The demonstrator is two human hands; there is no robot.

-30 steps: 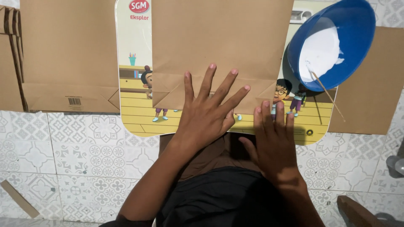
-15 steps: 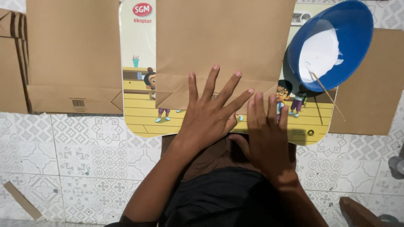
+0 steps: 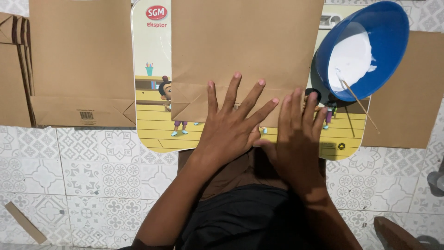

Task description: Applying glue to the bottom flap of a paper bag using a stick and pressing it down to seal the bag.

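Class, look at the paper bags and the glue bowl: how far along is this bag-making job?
Done: one finished brown bag lies flat at the left, its bottom folded. In hand: the left hand and right hand press flat on the folded bottom of the middle bag. Left: a plain brown sheet waits beside the blue bowl of white paste.

bag under the hands [image 3: 245, 51]: matt brown kraft paper, smooth, creased along its folded base
finished bag [image 3: 81, 60]: the same dull brown paper
board [image 3: 152, 55]: glossy printed surface (cartoon picture), faint sheen
bowl [image 3: 393, 32]: blue plastic, shiny, holding smooth white paste
stick [image 3: 358, 104]: thin, pale, looks like wood
floor tiles [image 3: 83, 180]: patterned ceramic, slightly glossy
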